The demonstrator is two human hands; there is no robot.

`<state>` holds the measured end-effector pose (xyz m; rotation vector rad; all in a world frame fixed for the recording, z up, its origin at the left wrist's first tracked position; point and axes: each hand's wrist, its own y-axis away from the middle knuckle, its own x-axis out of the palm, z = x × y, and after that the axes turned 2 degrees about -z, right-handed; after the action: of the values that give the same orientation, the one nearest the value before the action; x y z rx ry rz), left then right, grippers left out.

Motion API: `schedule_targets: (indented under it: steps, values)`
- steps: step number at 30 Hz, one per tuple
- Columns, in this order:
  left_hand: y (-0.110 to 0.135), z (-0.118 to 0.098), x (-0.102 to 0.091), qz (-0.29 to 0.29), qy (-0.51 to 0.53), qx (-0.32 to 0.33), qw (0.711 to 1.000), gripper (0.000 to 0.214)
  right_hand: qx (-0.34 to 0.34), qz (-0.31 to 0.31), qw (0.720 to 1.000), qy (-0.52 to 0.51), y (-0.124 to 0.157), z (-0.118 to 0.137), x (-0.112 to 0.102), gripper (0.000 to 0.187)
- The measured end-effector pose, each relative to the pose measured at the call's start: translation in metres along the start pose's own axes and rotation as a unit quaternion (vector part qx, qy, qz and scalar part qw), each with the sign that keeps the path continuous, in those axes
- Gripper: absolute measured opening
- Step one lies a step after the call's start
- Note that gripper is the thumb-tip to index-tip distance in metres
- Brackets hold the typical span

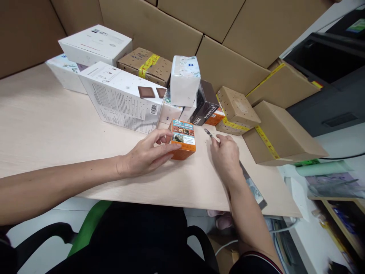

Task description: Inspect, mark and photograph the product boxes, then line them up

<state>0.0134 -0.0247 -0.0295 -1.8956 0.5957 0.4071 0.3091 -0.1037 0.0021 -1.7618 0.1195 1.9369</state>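
My left hand (148,154) is wrapped round a small orange box (183,139) with a printed label, which stands on the pale wooden table (42,125). Its thumb and fingers touch the box's left side. My right hand (225,154) lies just right of the box, fingers closed round a thin dark tool (209,133) whose tip sticks out toward the far side. A flat dark packet (253,188) lies under my right wrist.
Behind the orange box stand a large white printed box (122,99), a white tissue pack (184,80), a dark box (205,102) and several taped brown cartons (281,133). Big cardboard boxes (171,26) wall the back. A grey machine (330,76) stands right.
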Motion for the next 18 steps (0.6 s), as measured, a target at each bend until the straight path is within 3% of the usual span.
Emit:
schedule_targets:
  steps: [2,5,11,13,15,16,18]
  values:
    - [0.001,0.000,0.001,-0.005,0.010,0.000,1.000,0.038,0.047,0.055,0.994,0.079,-0.008,-0.008,-0.002,0.044]
    - [0.000,0.000,0.001,-0.027,0.009,0.020,0.999,0.038,0.062,0.112,0.986,0.110,-0.016,-0.011,0.001,0.038]
    - [-0.003,-0.002,-0.002,-0.017,0.017,0.025,0.999,0.034,0.050,0.096,0.989,0.101,-0.011,-0.008,-0.005,0.033]
    - [-0.002,-0.002,-0.003,-0.008,0.013,0.021,1.000,0.032,0.059,0.041,0.997,0.030,-0.009,-0.009,-0.009,0.025]
    - [-0.002,-0.001,-0.002,0.001,0.016,0.002,1.000,0.030,0.070,-0.032,0.988,-0.133,-0.006,-0.009,-0.014,0.014]
    - [-0.001,-0.001,-0.002,0.008,0.021,-0.013,1.000,0.029,0.074,-0.057,0.967,-0.238,-0.005,-0.007,-0.015,0.013]
    - [-0.001,-0.003,-0.001,0.025,0.027,-0.034,0.999,0.030,0.078,-0.068,0.895,-0.433,0.000,0.001,-0.019,0.019]
